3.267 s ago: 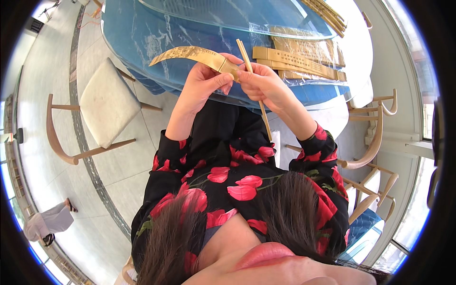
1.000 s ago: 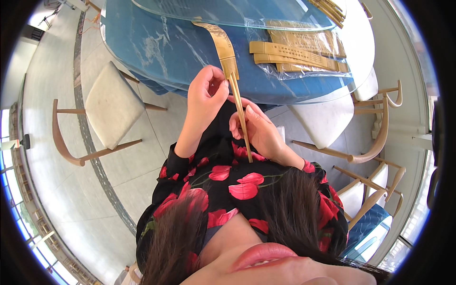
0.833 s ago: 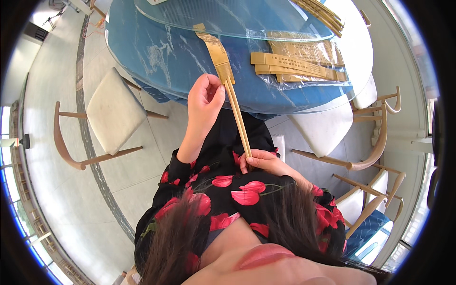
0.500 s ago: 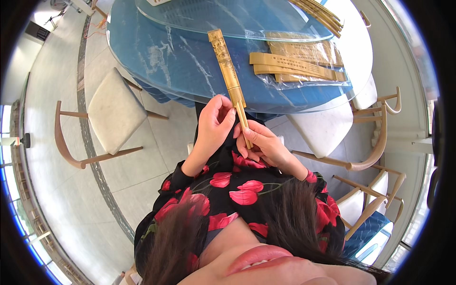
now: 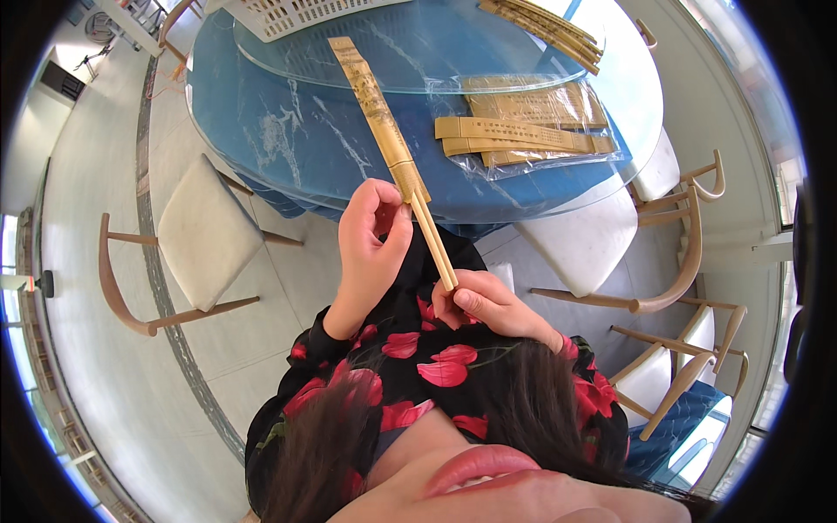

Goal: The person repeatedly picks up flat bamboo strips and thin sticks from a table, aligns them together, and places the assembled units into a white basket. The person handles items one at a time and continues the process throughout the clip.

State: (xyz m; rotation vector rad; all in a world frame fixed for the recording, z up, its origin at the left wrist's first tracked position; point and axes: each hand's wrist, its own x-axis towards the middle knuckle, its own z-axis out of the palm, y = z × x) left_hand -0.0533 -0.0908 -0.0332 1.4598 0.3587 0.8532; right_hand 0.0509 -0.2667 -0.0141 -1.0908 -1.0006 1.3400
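Note:
A pair of pale wooden chopsticks (image 5: 432,240) sticks out of the lower end of a long tan printed paper sleeve (image 5: 375,113). My left hand (image 5: 373,235) pinches the sleeve's open end between thumb and fingers. At the chopsticks' near ends, my right hand (image 5: 488,302) is curled, with its fingertips against them and some fingers hidden beneath. The sleeve's far part reaches out over the blue marbled table (image 5: 270,122). To its right, flat tan paper sleeves (image 5: 523,138) lie on a clear plastic bag (image 5: 536,96) of similar sleeves.
A white slotted basket (image 5: 301,16) stands at the table's far side. Several filled sleeves (image 5: 549,30) lie far right on the glass turntable (image 5: 410,70). Wooden chairs with pale seats stand left (image 5: 209,231) and right (image 5: 580,235) of me.
My right hand has shifted down to the chopsticks' near ends, and its thumb no longer lies across them. The sleeve tilts further left. The view has shifted, showing more of the basket.

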